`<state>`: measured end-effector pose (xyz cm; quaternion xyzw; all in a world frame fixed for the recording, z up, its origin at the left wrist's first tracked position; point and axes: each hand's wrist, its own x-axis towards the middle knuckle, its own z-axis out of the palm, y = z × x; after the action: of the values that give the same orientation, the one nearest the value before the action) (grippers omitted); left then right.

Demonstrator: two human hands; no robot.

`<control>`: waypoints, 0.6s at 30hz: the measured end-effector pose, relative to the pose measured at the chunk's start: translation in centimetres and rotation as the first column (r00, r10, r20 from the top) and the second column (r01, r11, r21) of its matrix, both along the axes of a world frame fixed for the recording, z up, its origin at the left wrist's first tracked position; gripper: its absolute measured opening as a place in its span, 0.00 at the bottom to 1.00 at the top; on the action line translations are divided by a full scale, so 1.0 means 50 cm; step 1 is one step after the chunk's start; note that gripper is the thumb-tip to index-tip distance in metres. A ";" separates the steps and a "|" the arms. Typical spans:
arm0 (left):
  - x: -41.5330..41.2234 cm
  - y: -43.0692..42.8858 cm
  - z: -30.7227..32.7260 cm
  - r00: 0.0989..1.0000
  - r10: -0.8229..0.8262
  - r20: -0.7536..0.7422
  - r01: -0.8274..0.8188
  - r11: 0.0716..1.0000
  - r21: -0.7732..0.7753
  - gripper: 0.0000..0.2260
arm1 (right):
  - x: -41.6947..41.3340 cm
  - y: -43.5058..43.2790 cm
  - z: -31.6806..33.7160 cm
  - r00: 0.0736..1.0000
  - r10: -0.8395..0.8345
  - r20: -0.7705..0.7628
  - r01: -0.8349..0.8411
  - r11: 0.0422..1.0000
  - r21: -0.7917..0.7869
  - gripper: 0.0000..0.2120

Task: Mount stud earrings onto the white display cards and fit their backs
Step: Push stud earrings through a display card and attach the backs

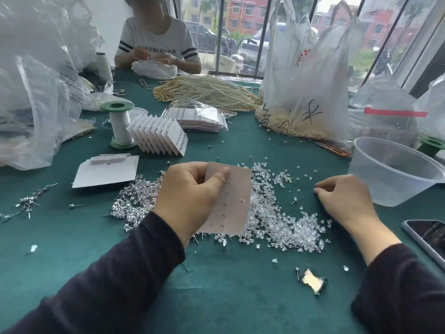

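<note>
White display card (228, 201), partly studded, sits pinched in our left hand (187, 194) over the clear backs (277, 220), while our right hand (346, 198) curls on the tabletop (216, 285), its hold unclear, so next we likely pick a back and press it onto a post.

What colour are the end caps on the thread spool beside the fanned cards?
Green. The spool shows best in the head view.

Daylight comes from the windows (243, 32) ahead of me, soft & even; bright enough. Only faint shadows on the green surface (216, 285). Plastic bag (301, 75) glows backlit. Wide-angle bends the edges; bg looks soft, small bits smeared.
</note>
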<state>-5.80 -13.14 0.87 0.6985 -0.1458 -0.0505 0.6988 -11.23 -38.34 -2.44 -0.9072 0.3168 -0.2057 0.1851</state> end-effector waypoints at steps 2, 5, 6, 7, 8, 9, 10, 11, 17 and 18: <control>0.001 -0.001 0.001 1.000 -0.007 -0.007 0.007 1.000 0.000 0.11 | 0.005 -0.002 -0.003 0.999 -0.022 0.025 0.022 1.000 -0.017 0.08; 0.001 0.000 -0.001 0.999 -0.016 -0.035 0.016 1.000 -0.016 0.10 | 0.007 -0.002 -0.005 0.999 -0.028 0.043 0.028 0.999 -0.017 0.09; 0.001 0.000 -0.002 0.999 -0.023 -0.049 0.022 1.000 -0.018 0.09 | 0.007 0.002 -0.003 0.998 -0.007 0.065 0.009 1.000 -0.025 0.08; 0.001 -0.001 -0.004 0.997 -0.035 -0.063 0.034 0.999 -0.018 0.09 | 0.006 0.010 0.002 0.994 0.019 0.104 -0.016 0.999 -0.035 0.08; 0.000 -0.002 -0.005 0.996 -0.047 -0.076 0.045 0.999 -0.019 0.08 | 0.005 0.019 0.009 0.987 0.047 0.157 -0.040 0.998 -0.042 0.07; 0.000 -0.004 -0.006 0.995 -0.054 -0.088 0.052 0.998 -0.022 0.08 | 0.004 0.032 0.018 0.974 0.073 0.213 -0.066 0.997 -0.043 0.07; -0.001 -0.005 -0.008 0.993 -0.057 -0.099 0.055 0.998 -0.024 0.08 | 0.003 0.047 0.027 0.959 0.098 0.267 -0.094 0.995 -0.026 0.06; -0.001 -0.006 -0.009 0.992 -0.060 -0.112 0.058 0.998 -0.023 0.08 | 0.002 0.063 0.035 0.941 0.122 0.315 -0.133 0.991 0.014 0.06; 0.000 -0.011 -0.019 0.980 -0.075 -0.184 0.077 0.997 0.001 0.05 | -0.022 0.174 0.064 0.845 0.281 0.456 -0.402 0.895 0.195 0.10; 0.000 -0.011 -0.019 0.979 -0.074 -0.192 0.075 0.997 0.000 0.05 | -0.024 0.188 0.067 0.823 0.296 0.484 -0.433 0.880 0.198 0.10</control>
<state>-5.80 -13.69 -0.10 0.6870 -0.1037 -0.1440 0.7046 -12.44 -28.93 0.90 -0.8421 0.1127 -0.3151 0.4230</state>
